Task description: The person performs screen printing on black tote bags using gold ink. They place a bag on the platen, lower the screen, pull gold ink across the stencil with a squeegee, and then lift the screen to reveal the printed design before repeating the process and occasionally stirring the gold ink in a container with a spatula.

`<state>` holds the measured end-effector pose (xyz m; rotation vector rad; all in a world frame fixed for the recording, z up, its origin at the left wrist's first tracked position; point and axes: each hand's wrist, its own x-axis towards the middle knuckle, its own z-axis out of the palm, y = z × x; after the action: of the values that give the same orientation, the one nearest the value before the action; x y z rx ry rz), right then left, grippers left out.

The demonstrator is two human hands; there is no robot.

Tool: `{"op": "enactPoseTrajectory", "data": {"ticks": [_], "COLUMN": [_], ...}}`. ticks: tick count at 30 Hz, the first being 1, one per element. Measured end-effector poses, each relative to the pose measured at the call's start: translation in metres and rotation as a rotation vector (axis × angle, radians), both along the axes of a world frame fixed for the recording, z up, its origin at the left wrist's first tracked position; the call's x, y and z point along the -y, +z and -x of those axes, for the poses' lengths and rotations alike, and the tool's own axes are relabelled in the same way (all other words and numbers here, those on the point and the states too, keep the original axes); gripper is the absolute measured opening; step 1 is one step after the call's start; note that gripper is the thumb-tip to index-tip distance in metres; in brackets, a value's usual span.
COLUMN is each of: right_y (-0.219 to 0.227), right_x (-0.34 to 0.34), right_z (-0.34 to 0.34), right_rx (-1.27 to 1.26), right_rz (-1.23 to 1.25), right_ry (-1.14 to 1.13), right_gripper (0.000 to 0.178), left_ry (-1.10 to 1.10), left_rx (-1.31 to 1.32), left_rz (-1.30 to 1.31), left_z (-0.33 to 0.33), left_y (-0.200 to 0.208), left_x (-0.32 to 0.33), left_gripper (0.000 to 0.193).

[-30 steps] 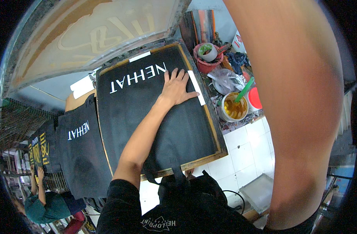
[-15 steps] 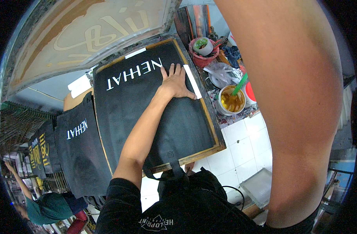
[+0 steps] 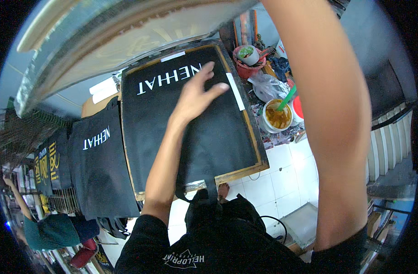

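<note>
My left hand point(image 3: 196, 95) hovers over a black tote bag point(image 3: 159, 118), its fingers and thumb apart and holding nothing. The bag lies flat on a wood-edged printing board point(image 3: 243, 171), white lettering across its far part; its strap hangs over the near edge. White tape strips point(image 3: 235, 92) mark the board's right and far edges. Above the far end a screen-printing frame point(image 3: 104, 48) stands tilted up, its mesh seen at a slant. My right forearm point(image 3: 334, 137) reaches up past the top edge, so my right hand is out of sight.
Right of the board are a tub of amber-brown liquid point(image 3: 274, 121) with a green stick, a red-lidded container point(image 3: 299, 108) and a red bucket point(image 3: 248, 69). Another black printed bag point(image 3: 104, 169) hangs at left. A person in a green shirt point(image 3: 54, 235) is at lower left.
My left hand has risen off the bag, its fingers less spread. The screen frame has changed angle, its mesh now more edge-on. My right arm has shifted, and the whole view has moved slightly.
</note>
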<state>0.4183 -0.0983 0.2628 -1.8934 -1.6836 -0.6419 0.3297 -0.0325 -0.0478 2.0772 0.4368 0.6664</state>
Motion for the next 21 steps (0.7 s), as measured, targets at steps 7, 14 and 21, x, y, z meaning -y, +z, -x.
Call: {"op": "enactPoseTrajectory", "data": {"ticks": [7,14,21], "right_y": [-0.147,-0.318,-0.292], "right_x": [0.085,0.141,0.099], "right_z": [0.057,0.089,0.065], "right_rx": [-0.039,-0.081,-0.174], "right_rz": [-0.052,0.285,0.513], "right_ry": [0.073,0.134,0.227], "right_gripper": [0.030,0.040,0.041], "left_ry": [0.172,0.469,0.437], "left_rx": [0.663,0.280,0.227], "left_rz": [0.497,1.134,1.286], "left_z": [0.239,0.276,0.286], "left_y": [0.043,-0.063,-0.078], "left_x": [0.086,0.169,0.159], "left_gripper": [0.040,0.024,0.031]}}
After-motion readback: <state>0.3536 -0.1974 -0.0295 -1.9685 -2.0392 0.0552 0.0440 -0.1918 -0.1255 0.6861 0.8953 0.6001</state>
